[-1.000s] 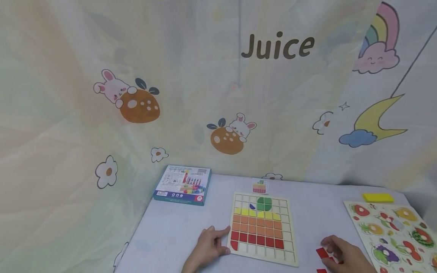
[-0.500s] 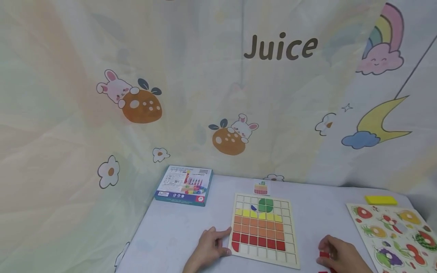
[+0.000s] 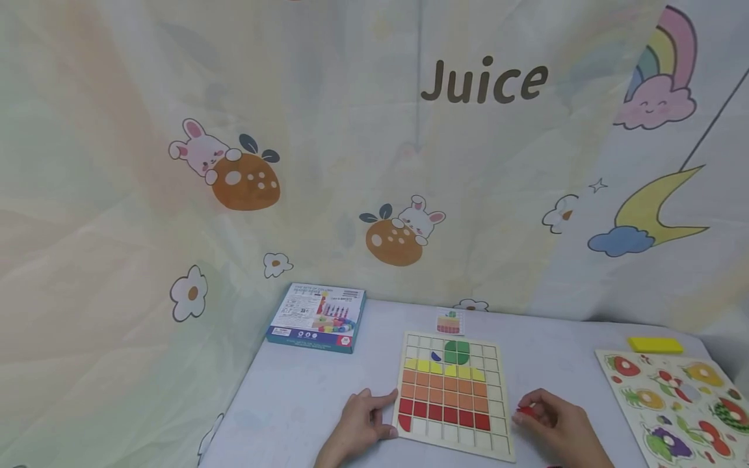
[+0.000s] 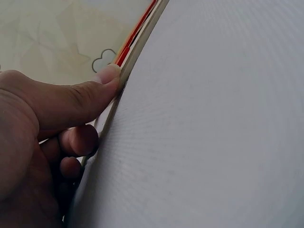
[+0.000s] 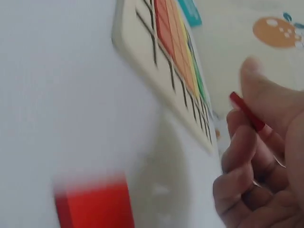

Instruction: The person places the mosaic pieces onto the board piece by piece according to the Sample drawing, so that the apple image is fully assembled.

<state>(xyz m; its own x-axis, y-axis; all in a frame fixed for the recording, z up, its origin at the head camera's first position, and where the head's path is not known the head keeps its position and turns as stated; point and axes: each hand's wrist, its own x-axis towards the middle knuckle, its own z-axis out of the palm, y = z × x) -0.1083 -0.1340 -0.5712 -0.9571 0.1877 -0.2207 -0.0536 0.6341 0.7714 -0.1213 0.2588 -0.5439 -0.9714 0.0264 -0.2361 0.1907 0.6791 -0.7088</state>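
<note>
A pale grid board [image 3: 497, 403] lies on the table with rows of red, orange and yellow tiles, plus green pieces and a small blue one near its top. Along its left edge my left hand [image 3: 355, 424] presses with index finger and thumb spread apart; in the left wrist view the thumb [image 4: 90, 97] rests against the board's side. To the right of the board, my right hand [image 3: 558, 422] pinches a small red tile [image 5: 247, 111] between thumb and fingers. Another red tile [image 5: 97, 204] appears blurred on the table in the right wrist view.
A small picture card [image 3: 450, 322] stands behind the board. At the back left lies a flat printed box [image 3: 316, 318]. A fruit puzzle board [image 3: 673, 403] and a yellow block [image 3: 655, 345] lie at the right. A printed cloth backdrop [image 3: 328, 162] hangs behind the table.
My right hand has picked up a red tile from the table at the right and moved left with it to the board's right edge. The left hand stays at the board.
</note>
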